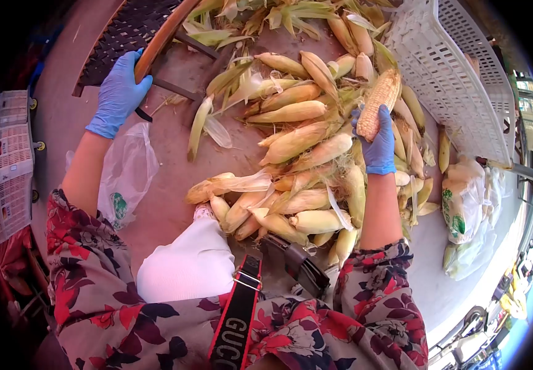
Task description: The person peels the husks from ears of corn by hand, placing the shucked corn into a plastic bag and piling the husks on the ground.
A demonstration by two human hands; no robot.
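My right hand [377, 145], in a blue glove, holds a husked corn cob [379, 102] upright above a big pile of corn ears [297, 166] still in pale husks. My left hand [118, 92], also in a blue glove, grips the brown wooden rim [158, 43] of a dark woven basket at the upper left. The pile covers the middle of the brown surface [168, 185] between both arms.
A white plastic crate [451, 74] lies tilted at the upper right. Clear plastic bags with green print sit at the left [124, 179] and at the right [463, 216]. Loose husks [260, 18] lie at the top. A black strap [235, 314] hangs at my chest.
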